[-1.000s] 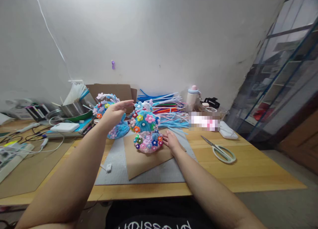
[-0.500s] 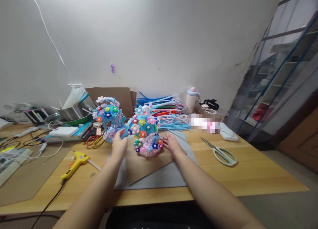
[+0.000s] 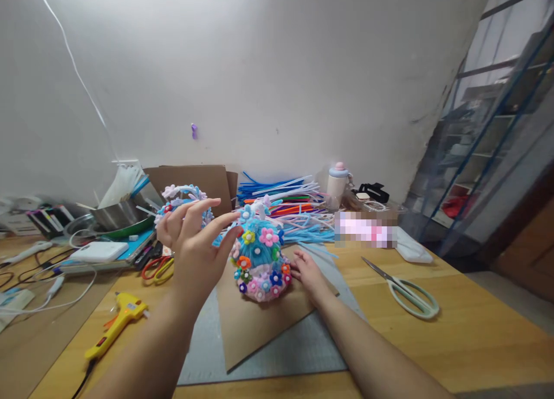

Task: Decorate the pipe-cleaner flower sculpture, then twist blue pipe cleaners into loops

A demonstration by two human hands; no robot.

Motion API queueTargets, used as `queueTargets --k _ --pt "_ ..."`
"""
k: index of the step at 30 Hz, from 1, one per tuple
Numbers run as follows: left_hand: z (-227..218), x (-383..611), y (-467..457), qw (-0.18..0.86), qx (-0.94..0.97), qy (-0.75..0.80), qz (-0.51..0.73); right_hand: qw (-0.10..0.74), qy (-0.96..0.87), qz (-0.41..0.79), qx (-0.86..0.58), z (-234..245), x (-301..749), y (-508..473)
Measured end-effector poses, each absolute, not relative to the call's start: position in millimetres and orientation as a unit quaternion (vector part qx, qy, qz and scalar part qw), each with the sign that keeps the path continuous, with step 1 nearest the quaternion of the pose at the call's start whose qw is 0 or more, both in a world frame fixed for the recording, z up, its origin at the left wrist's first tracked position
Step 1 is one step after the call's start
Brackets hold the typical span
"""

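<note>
A blue fuzzy pipe-cleaner ornament (image 3: 259,254), covered in small multicoloured flowers with a pink ring of blossoms at its base, stands on a brown cardboard sheet (image 3: 251,335). My left hand (image 3: 194,243) is raised at its left, fingers spread, thumb and index tips close to the flowers; whether they touch cannot be made out. Low on the other side, my right hand (image 3: 309,275) lies with fingers extended beside the base, fingertips at its edge. Partly hidden behind my left hand is a second flowered ornament (image 3: 186,192).
A grey mat (image 3: 320,347) lies under the cardboard. At left are a yellow glue gun (image 3: 119,318), red-and-yellow-handled scissors (image 3: 158,270) and a white power bank (image 3: 99,251). Coloured pipe cleaners (image 3: 285,205) pile up behind. Green-handled scissors (image 3: 409,295) and a bottle (image 3: 336,188) are at right.
My left hand has lifted away from the ornament's side and risen with fingers spread. My right hand stays beside the base. The view has tilted, so the table sits lower.
</note>
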State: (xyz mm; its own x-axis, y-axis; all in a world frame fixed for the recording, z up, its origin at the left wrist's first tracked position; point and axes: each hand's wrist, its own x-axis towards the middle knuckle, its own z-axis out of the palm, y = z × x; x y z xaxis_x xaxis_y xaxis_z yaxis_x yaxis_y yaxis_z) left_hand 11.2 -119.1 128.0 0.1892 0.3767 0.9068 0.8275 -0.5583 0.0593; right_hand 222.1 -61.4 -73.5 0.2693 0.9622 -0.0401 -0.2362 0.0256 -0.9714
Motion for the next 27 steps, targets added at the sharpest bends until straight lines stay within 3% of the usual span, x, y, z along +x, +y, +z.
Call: queueTargets --k 4,7,10,12,14,21,27 --pt "121.9 3.0 -111.3 0.176 -0.72 -0.436 -0.51 0.659 -0.405 0.369 -0.515 -46.0 229.2 -71.5" --pt "97.5 -8.4 -102.8 0.062 -0.686 -0.469 -0.552 0.687 -0.452 0.279 -0.496 -11.9 234.9 -82.4" --pt "53.9 -18.8 -92.5 -0.195 -0.598 -0.508 -0.589 0.693 -0.482 0.25 -0.474 8.8 237.3 -87.1" --pt "24.4 -22.3 -88.9 -0.42 -0.471 -0.515 -0.58 0.659 -0.472 0.32 -0.491 6.9 237.1 -85.0" --pt "2.9 -22.9 -90.3 -0.55 -0.381 -0.502 -0.548 0.607 -0.465 0.382 -0.519 -5.5 236.2 -80.5" --pt "-10.2 -23.8 -119.2 -0.644 -0.278 -0.475 -0.531 0.541 -0.456 0.429 -0.561 -58.9 228.4 -74.5" --pt "-8.8 -20.4 -130.1 -0.705 -0.263 -0.469 -0.462 0.544 -0.42 0.467 -0.557 -68.0 224.4 -76.5"
